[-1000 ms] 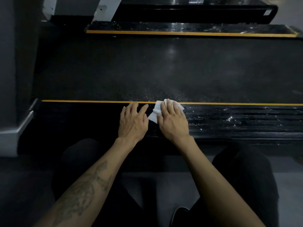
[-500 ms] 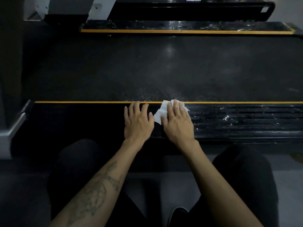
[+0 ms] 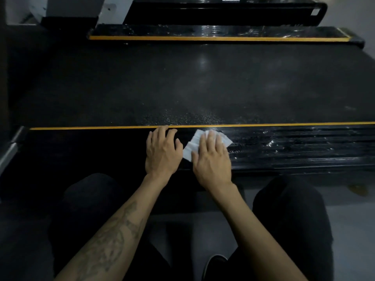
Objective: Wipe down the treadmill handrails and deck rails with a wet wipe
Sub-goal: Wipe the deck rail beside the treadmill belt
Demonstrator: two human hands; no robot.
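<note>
Dim, underexposed wide-angle view.
Soft glare spots sit on the treadmill belt (image 3: 203,82); wet streaks glint on the near deck rail (image 3: 294,147). The left side sinks into near-black shadow, the white wipe (image 3: 191,148) glows slightly overexposed, and straight edges bow.

the near deck rail (image 3: 294,147), across the middle of the frame, looks like glossy black ribbed plastic, wet and glinting toward the right. the belt (image 3: 203,84) above it is matt, finely grainy black rubber, and the wet wipe (image 3: 190,149) at centre looks like soft white creased cloth-like paper.
</note>
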